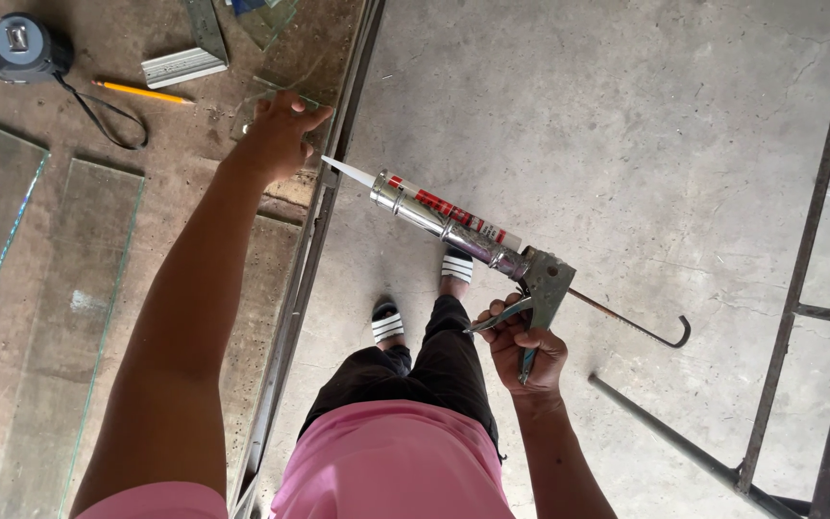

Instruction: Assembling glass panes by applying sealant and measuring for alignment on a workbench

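Flat clear glass strips (69, 317) lie at the left on a worn brown table (184, 125). Mid-frame, the metal caulking gun (473, 240) slants, its white nozzle pointing upper left. Right hand (527, 351) fingers clamp its trigger; left hand (280, 135) fingers spread on a glass piece (252, 106).

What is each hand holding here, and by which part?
The right hand holds the caulking gun by its handle and trigger. The left hand rests on a small glass piece, gripping nothing.
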